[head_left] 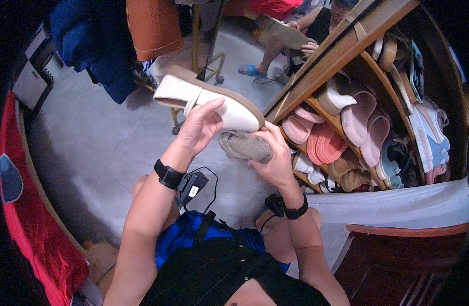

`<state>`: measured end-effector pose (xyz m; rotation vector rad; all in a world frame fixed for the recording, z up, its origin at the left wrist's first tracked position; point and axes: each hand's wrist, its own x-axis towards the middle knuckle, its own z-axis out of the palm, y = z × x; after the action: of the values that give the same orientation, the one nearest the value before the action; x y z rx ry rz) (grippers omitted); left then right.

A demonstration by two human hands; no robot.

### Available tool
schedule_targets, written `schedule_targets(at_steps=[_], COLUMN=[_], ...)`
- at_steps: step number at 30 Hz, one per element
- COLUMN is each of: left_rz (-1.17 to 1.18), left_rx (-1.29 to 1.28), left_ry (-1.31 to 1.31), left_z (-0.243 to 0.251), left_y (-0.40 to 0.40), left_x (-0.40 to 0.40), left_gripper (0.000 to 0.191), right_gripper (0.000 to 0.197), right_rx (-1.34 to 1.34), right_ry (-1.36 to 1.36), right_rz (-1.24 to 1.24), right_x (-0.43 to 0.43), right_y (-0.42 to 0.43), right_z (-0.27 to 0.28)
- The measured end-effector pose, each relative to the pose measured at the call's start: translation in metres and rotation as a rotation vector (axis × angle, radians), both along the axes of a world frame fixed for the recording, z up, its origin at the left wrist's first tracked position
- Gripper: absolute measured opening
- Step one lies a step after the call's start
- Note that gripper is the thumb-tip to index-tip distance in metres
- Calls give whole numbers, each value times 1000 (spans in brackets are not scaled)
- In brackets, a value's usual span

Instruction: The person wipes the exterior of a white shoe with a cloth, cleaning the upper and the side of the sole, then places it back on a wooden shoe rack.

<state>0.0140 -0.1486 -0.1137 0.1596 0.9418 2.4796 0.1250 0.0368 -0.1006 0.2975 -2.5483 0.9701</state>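
A white loafer point(234, 109) with a tan sole is held on its side in front of me, its toe to the right and its heel to the upper left. My left hand point(203, 124) grips it at the middle, thumb on the upper beside the strap. Below the toe, my right hand point(272, 149) holds a grey fuzzy pad point(246, 147), perhaps a cloth or brush; its fingertips are close to the shoe's toe. Whether the pad touches the shoe is hard to tell. Both wrists wear black bands.
On the right stands a wooden shoe rack point(334, 124) with pink clogs point(358, 114), coral slippers point(326, 143) and other shoes. A mirror point(234, 49) ahead shows a reflection. A black device point(192, 187) with a cable lies below my left forearm. Red fabric point(39, 244) hangs at left.
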Motion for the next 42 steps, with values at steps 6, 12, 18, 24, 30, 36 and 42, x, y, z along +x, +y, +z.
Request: schedule_targets(at_steps=[6,12,18,24,30,36,42], left_rz=[-168,-14,1,-158,-14,-14,-26], left_rx=[-191,-103,-358,-566,-214,-106,-218], left_ry=[-7,20,23,60,89,0,108], left_z=[1,2,-10,-19,-16,-10,-22], left_y=[6,11,27,35,21,18,22], left_x=[0,6,17,28,32,30,28], left_gripper=[44,46,55,62,68,65,61], right_gripper=[56,60,64,79,65,73,84], right_rx=[-46,-106,-180,-27,77,141,243], right_ry=[1,143,387,261,341,283,202], right_rz=[1,-110,-280,-199,-96,-91,-145], right_x=[3,0,-10,-18,-15,-7,-8], right_y=[2,14,24,-15,-27,-40,-42], right_z=[1,13,13,0,5,12,21])
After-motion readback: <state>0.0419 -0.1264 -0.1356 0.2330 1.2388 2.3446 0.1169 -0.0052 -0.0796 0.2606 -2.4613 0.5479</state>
